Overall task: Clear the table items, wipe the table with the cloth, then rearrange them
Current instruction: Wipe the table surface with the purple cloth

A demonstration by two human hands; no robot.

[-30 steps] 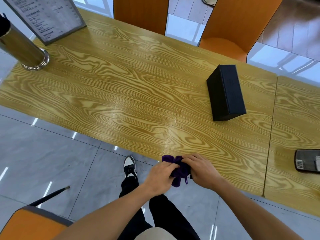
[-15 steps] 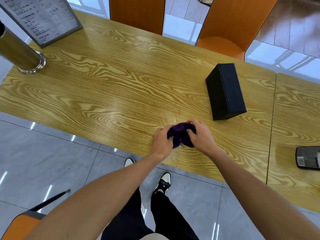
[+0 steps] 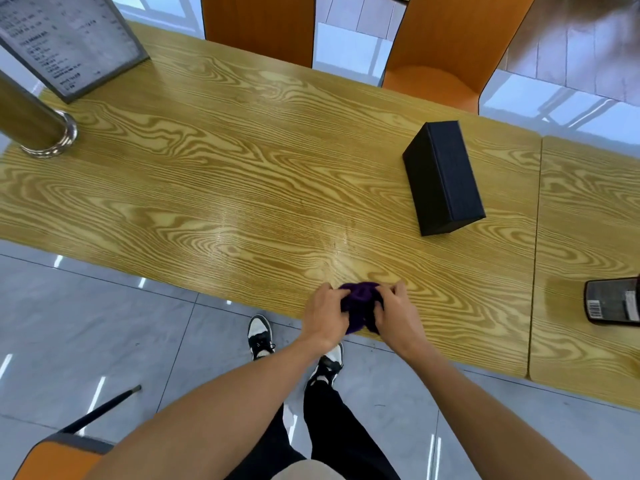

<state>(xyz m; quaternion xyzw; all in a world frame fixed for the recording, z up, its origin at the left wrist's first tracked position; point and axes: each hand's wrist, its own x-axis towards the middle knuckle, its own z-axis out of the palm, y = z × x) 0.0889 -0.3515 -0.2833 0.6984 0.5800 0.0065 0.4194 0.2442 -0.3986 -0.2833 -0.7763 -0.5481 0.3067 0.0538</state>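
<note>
Purple cloth bunched in both hands at the table's near edge

At the far left corner of the wooden table (image 3: 242, 174) a metal cylinder (image 3: 38, 128) and a framed menu stand (image 3: 65, 43) are seen. At the near edge the left hand (image 3: 323, 315) and right hand (image 3: 398, 317) are curled around the purple cloth (image 3: 360, 306), gripping it between them. Toward the right a black box (image 3: 445, 176) is lying, with a phone (image 3: 613, 299) on the adjoining tabletop. The cloth is best folded flat before wiping, and the box lifted clear.
</note>
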